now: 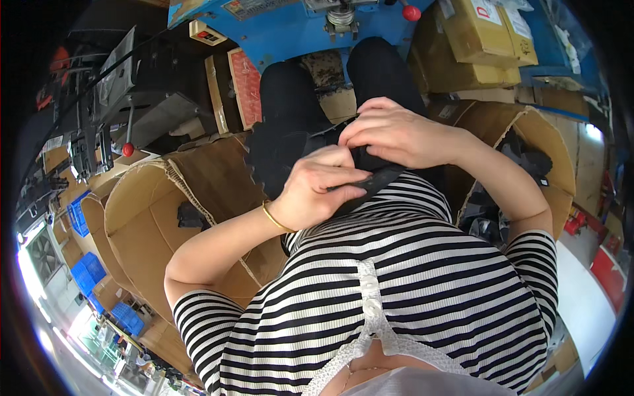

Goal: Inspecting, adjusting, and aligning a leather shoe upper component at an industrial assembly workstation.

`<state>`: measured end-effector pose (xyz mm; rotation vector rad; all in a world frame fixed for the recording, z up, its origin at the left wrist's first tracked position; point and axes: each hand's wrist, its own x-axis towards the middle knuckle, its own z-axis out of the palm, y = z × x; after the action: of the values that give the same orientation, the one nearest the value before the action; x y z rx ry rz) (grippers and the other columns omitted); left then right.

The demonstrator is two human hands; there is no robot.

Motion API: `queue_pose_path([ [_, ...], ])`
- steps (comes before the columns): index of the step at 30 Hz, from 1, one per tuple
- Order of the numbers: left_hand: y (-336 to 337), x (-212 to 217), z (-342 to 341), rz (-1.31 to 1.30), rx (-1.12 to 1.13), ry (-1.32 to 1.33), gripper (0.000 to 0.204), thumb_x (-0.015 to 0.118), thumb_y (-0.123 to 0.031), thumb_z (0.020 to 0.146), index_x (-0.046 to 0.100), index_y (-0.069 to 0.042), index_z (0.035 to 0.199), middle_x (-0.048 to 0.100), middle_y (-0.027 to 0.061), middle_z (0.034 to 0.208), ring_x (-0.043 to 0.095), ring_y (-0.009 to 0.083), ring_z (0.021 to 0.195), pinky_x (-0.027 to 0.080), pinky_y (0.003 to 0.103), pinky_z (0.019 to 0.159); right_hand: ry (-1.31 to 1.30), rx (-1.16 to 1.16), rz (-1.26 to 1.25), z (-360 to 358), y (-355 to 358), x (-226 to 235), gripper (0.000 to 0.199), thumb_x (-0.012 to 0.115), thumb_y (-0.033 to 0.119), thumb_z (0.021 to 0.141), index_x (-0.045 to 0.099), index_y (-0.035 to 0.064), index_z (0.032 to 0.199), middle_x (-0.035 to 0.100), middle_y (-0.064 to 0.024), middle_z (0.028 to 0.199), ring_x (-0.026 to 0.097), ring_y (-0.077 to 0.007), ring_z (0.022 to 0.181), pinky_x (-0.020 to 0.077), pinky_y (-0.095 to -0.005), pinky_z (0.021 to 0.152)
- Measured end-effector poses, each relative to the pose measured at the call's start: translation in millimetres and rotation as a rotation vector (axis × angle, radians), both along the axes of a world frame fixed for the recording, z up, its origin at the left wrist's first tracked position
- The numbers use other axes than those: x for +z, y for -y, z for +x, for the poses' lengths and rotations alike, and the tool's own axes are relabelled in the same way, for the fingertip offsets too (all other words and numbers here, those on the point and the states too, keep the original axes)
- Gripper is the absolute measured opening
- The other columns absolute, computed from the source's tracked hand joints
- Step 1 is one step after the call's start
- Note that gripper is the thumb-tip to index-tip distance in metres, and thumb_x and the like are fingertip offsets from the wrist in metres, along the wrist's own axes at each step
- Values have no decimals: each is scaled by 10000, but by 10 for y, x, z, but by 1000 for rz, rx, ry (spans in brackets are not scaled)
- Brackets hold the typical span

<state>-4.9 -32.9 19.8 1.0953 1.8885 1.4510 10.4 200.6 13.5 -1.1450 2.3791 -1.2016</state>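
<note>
Over my lap, both hands work on a piece of black fabric [383,179]. My left hand [316,186] is closed on its near edge, thumb and fingers pinching it. My right hand [398,134] bends over the far side of the fabric, its fingers curled into it and the fingertips partly hidden. The hands are close together, almost touching. Part of the fabric merges with my black trousers [287,99], so its full shape cannot be made out.
A blue machine [284,36] with a red knob [411,13] stands ahead of my knees. Open cartons flank me: the left carton [142,211] has a dark piece inside, the right carton [561,162] several black items. Closed cardboard boxes [479,39] are stacked at the far right.
</note>
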Motion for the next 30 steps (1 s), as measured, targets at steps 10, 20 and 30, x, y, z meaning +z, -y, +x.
queue_pose_path([
  [10,131,-201,-61,-18,118,195,182,775,-17,691,725,-19,866,583,46,741,537,152,720,437,270,654,16,-98,-37,315,27,-199,382,547,-3,787,654,97,1140,597,-86,1130,534,-216,1098,319,-411,1021],
  [20,79,71,93,16,-216,-422,272,739,-79,615,624,-48,860,560,32,836,563,195,784,423,302,685,147,0,-87,299,-54,18,294,628,104,799,614,67,1091,578,-75,1106,509,-251,1094,327,-400,997],
  [30,334,-140,265,29,-45,-676,174,702,-60,612,645,-17,771,537,45,728,556,204,716,470,335,659,-124,-153,-16,362,322,-226,212,648,122,800,611,156,1007,547,4,917,508,-187,864,373,-362,866],
])
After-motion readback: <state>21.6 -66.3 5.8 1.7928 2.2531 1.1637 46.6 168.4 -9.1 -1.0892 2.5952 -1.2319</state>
